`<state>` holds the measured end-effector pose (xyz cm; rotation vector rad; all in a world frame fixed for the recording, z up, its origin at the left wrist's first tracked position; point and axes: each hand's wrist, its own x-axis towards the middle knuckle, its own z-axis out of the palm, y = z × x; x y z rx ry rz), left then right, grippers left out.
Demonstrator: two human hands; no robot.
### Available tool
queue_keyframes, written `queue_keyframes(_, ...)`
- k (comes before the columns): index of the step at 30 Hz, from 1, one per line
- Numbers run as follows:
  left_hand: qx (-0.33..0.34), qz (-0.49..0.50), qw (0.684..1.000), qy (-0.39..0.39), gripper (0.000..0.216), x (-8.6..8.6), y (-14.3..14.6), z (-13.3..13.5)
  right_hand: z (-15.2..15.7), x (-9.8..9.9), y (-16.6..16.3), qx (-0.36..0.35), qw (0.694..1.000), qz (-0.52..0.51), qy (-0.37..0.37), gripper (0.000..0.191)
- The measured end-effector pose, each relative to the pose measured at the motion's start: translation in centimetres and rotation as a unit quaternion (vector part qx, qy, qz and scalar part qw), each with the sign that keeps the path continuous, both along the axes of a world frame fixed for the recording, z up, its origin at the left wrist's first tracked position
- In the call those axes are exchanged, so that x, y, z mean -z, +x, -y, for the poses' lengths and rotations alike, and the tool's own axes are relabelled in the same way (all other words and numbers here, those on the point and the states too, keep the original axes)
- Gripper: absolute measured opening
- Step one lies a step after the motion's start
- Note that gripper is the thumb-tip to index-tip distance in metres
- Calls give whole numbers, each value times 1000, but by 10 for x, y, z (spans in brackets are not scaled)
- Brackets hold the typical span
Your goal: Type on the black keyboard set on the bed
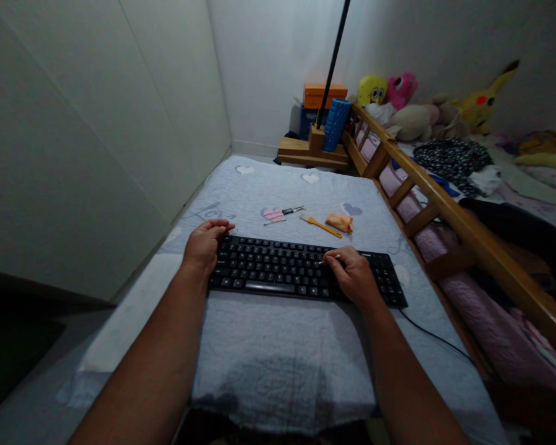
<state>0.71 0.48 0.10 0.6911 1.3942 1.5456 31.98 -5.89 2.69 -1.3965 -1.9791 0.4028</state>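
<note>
A black keyboard [264,262] lies flat across the quilted cover in front of me. My left hand [204,244] is closed at its far left corner, the fingers bent around the edge there. Between the thumb and fingers of my right hand [352,272] is a thin white cotton swab [322,262], its tip down at the keys right of the middle. Beyond the keyboard lie another cotton swab [274,221], a small dark-handled tool with a metal end [288,211], a yellow brush [324,227] and a crumpled orange cloth-like piece [340,222].
A cable [438,337] runs from the keyboard's right end. The wooden bed rail [426,210] borders the right side, with stuffed toys [412,120] behind it. Boxes [324,96] and a blue foam roller [336,125] stand by the far wall. A pale panel [120,123] rises on the left.
</note>
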Motion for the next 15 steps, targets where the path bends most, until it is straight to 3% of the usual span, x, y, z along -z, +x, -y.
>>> queue_keyframes(15, 1, -2, 1000, 1, 15, 1, -1, 0, 3, -2, 0, -19, 1000, 5, -6, 17)
